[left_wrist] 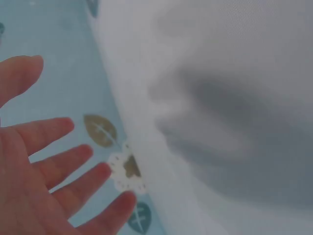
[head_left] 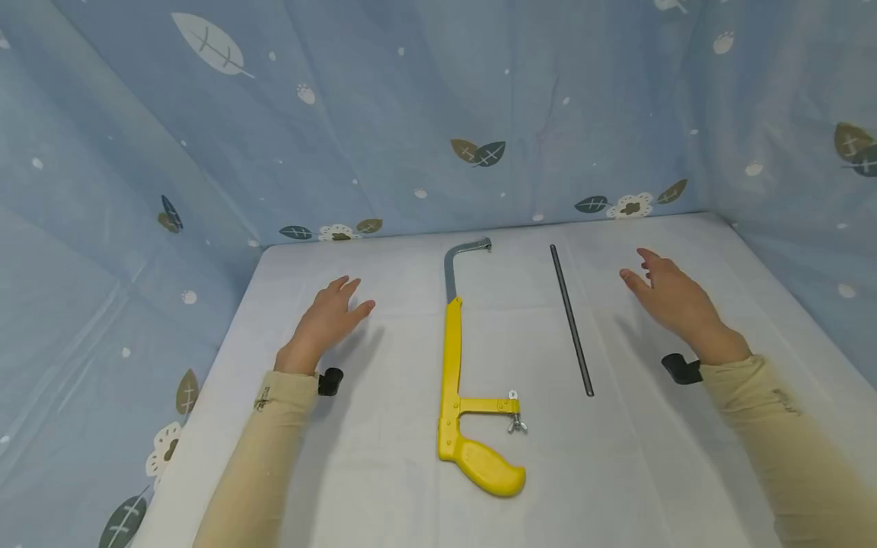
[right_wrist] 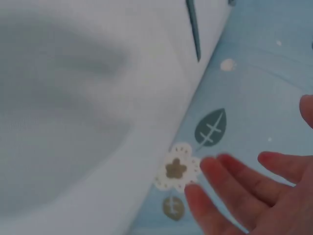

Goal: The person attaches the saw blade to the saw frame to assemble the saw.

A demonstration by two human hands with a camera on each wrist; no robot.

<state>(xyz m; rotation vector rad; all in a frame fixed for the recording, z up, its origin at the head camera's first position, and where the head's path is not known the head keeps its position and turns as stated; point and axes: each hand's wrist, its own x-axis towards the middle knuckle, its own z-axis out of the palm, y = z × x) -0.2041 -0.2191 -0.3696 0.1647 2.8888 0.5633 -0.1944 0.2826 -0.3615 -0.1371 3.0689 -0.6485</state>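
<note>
The hacksaw frame (head_left: 451, 354) is yellow and grey, the rod (head_left: 572, 320) dark grey, the curtain (head_left: 384, 99) blue with leaf prints.

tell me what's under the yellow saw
White cloth shows all around the saw, including inside its open frame. What lies directly beneath the frame and handle is covered, so that can't be seen.

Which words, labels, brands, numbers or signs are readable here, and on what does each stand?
No text can be read.
Left sleeve: small dark mark, too small to read.
Right sleeve: faint mark, too blurred to read.
Yellow saw frame and dark rod: no lettering visible.
</note>
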